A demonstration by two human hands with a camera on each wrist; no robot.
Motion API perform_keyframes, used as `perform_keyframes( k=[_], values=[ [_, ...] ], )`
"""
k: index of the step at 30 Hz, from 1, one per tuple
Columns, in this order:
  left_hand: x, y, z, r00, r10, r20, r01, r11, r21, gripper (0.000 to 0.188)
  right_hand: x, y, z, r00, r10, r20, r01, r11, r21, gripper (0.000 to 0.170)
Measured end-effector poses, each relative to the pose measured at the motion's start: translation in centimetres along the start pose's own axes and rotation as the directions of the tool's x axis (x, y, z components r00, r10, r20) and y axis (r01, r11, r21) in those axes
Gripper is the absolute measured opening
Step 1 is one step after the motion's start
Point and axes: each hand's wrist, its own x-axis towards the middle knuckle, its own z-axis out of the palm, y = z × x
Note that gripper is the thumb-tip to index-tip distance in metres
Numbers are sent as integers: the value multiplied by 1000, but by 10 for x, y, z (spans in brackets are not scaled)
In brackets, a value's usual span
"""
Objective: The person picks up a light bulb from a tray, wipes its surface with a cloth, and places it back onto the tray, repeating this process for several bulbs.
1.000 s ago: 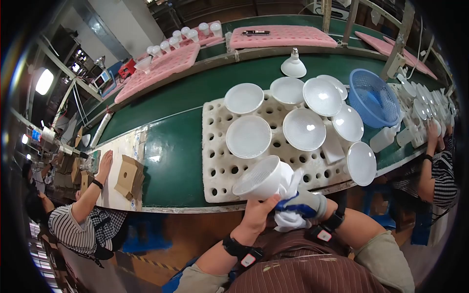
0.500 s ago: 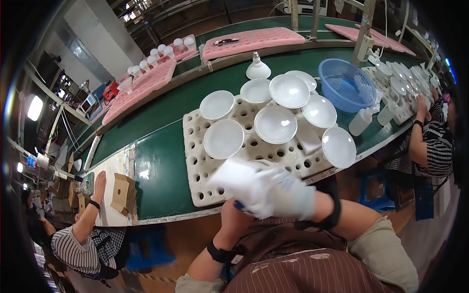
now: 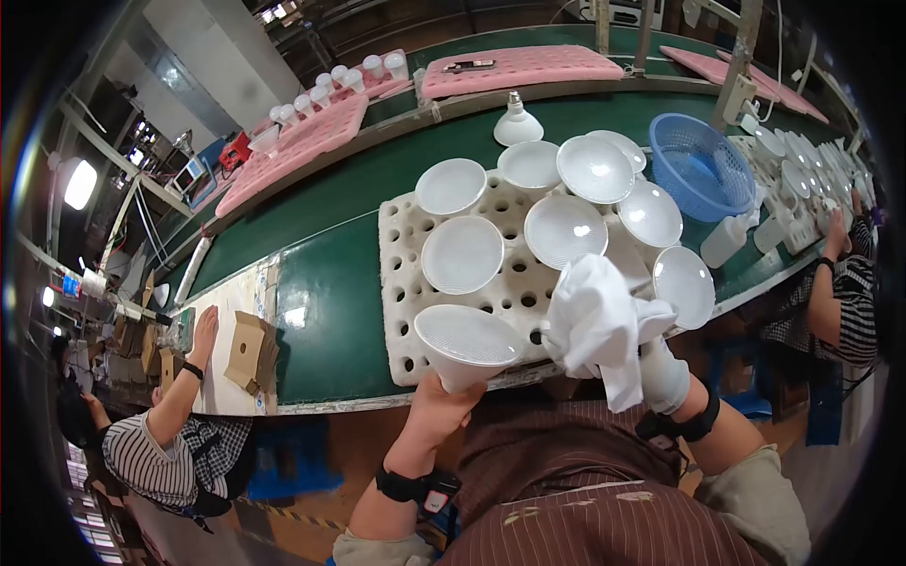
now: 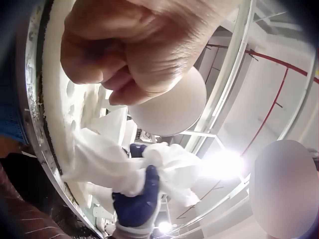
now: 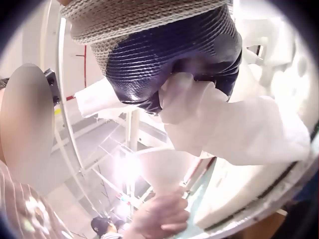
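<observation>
My bare left hand (image 3: 439, 410) grips a white reflector light bulb (image 3: 469, 335) by its narrow base, its wide ribbed face tilted upward. The base is hidden inside the curled fingers (image 4: 114, 74). To the right, my gloved right hand (image 3: 661, 377) holds a bunched white cloth (image 3: 604, 321), apart from the bulb. In the right wrist view the cloth (image 5: 214, 119) is pinched under the dark coated fingers (image 5: 174, 57) of the glove. Several similar bulbs, such as one with a ribbed face (image 3: 462, 255), stand face up in a white foam board (image 3: 401, 311) with holes.
A blue plastic basket (image 3: 703, 170) and a white bottle (image 3: 725, 242) stand to the right. Behind the board, another bulb (image 3: 518, 123) rests face down on the green bench (image 3: 326, 330). Pink foam sheets (image 3: 528, 71) lie farther back. People work at both sides, one near a cardboard box (image 3: 250, 351).
The cloth was at the bulb's side, then in front of it hiding it; now my right hand has drawn it away rightward. The bulb's face has turned more upward.
</observation>
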Motion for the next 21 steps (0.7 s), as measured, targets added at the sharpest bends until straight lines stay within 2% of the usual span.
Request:
perform_keyframes(
  k=[2, 3, 4, 5, 6, 7, 8, 9, 10, 11, 13, 14, 15, 16, 17, 19, 20, 21],
  values=[
    [-2, 11, 9, 994, -106, 33, 95, 965, 245, 25, 0, -10, 3, 986, 90, 140, -119, 970, 214, 45],
    [5, 2, 15, 993, -106, 48, 92, 965, 245, 25, 7, -14, 14, 973, -39, 227, 31, 999, 38, 49],
    [15, -18, 22, 939, 337, 69, -342, 896, 282, 23, 13, -18, 24, 935, -170, 310, 217, 968, -125, 53],
    [12, -4, 26, 795, 582, 170, -595, 695, 403, 24, 20, -22, 35, 875, -294, 384, 402, 884, -240, 57],
    [8, 17, 15, 579, 727, 369, -790, 389, 474, 25, 28, -27, 45, 870, -333, 363, 436, 865, -251, 57],
    [6, 28, 17, 456, 761, 461, -851, 223, 475, 27, 36, -30, 51, 860, -375, 347, 472, 842, -260, 57],
    [6, 28, 18, 418, 765, 490, -856, 153, 493, 28, 43, -35, 51, 911, -233, 340, 318, 922, -221, 56],
    [7, 7, 18, 569, 719, 399, -759, 272, 592, 30, 46, -37, 53, 938, -79, 337, 143, 975, -171, 54],
    [8, -15, 18, 701, 649, 295, -634, 378, 675, 31, 52, -28, 55, 964, 33, 265, -5, 994, -108, 45],
    [10, -11, 21, 711, 613, 345, -625, 325, 710, 32, 57, -18, 58, 971, 145, 188, -143, 989, -25, 37],
    [-4, 1, 23, 907, 314, 280, -393, 394, 831, 32, 80, 46, 53, 943, 304, 138, -320, 940, 121, 34],
    [-6, 0, 24, 839, 464, 283, -493, 430, 756, 27, 80, 55, 46, 943, 322, 83, -320, 947, -32, 34],
    [-6, 2, 24, 840, 468, 276, -489, 430, 759, 27, 79, 59, 39, 943, 331, 27, -320, 930, -182, 34],
    [-8, 4, 24, 815, 543, 202, -515, 517, 684, 25, 67, 46, 36, 959, 270, 85, -245, 942, -230, 37],
    [-8, 7, 21, 786, 607, 117, -544, 589, 597, 23, 57, 29, 32, 941, 323, 98, -280, 909, -309, 38],
    [-6, 8, 15, 793, 602, 95, -505, 563, 654, 25, 43, 41, 28, 963, 254, -95, -271, 904, -330, 32],
    [-3, 6, 12, 803, 586, 114, -485, 530, 696, 26, 43, 41, 25, 962, 257, -88, -271, 902, -336, 32],
    [0, 6, 10, 810, 569, 140, -471, 489, 734, 27, 45, 36, 20, 986, 129, -104, -145, 975, -166, 28]
  ],
)
